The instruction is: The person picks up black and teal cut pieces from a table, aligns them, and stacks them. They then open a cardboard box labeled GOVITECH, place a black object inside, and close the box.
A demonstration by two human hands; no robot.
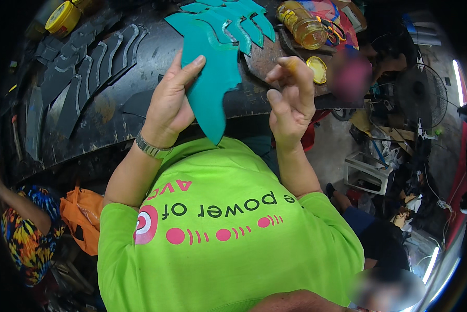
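At the table, the left hand grips a teal piece, right hand half-open

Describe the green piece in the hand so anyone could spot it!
Find the dark worktable across the picture's top. At its near edge, the person's left hand grips a broad teal piece with a pointed lower end. Its overlapping teal neighbours lie on the table; only this one is held.

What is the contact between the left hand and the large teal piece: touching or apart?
Touching: the head view shows the left hand holding the large teal piece, its thumb pressed on the upper face.
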